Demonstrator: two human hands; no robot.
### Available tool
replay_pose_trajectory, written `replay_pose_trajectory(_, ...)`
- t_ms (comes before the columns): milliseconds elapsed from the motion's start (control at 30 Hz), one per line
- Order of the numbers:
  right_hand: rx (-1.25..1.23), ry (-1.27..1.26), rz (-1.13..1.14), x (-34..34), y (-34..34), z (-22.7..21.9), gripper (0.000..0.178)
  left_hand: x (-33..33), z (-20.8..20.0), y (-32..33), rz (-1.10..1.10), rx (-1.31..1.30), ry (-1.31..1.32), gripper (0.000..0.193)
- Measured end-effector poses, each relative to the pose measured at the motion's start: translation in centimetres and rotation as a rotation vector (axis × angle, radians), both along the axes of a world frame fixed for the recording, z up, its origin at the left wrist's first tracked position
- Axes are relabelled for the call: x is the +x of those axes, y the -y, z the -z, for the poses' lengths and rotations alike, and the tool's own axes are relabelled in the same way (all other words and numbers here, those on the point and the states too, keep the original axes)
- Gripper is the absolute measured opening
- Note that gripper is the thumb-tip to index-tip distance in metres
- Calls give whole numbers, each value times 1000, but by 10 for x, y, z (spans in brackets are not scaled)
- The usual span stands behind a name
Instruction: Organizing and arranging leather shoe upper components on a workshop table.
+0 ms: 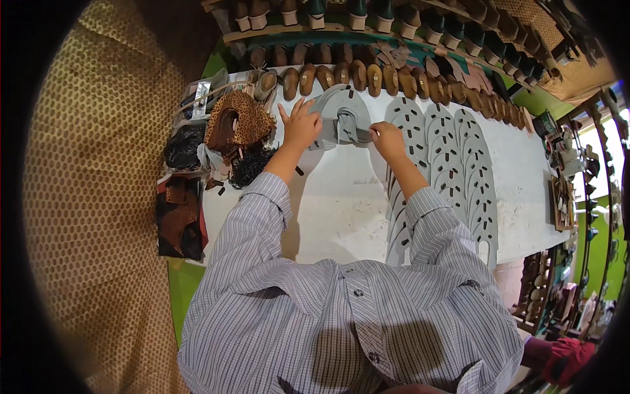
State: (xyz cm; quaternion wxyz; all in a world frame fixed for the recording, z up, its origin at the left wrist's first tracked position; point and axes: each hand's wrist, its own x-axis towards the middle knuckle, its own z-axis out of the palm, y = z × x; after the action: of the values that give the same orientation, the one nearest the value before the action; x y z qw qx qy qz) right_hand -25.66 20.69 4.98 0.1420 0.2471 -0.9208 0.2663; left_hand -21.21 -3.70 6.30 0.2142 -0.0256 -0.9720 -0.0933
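Note:
My left hand [300, 123] lies flat with spread fingers on a grey cut-out shoe piece [341, 105] at the far side of the white worktable [328, 210]. My right hand [386, 136] pinches the folded grey strap part [353, 126] of that piece at its near edge. Both forearms, in striped shirt sleeves, reach up from the lower edge. To the right of my right hand lie several flat grey perforated shoe patterns [453, 164], side by side.
A row of brown wooden shoe lasts [367, 77] lines the table's far edge, with more shoe forms on a shelf [367, 16] above. Leopard-print material [239, 118] and dark leather scraps [178, 217] pile at the table's left end. Tools hang at the right wall [564, 197].

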Motion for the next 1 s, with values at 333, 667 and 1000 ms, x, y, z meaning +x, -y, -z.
replay_pose_trajectory(333,136,57,-45,30,-7,-22,14,52,-4,3,42,78,30,10)
replay_pose_trajectory(667,350,331,-25,34,-2,-9,18,58,7,8,22,69,148,9)
replay_pose_trajectory(1000,209,270,134,33,35,-3,45,64,9,2,34,65,205,12)
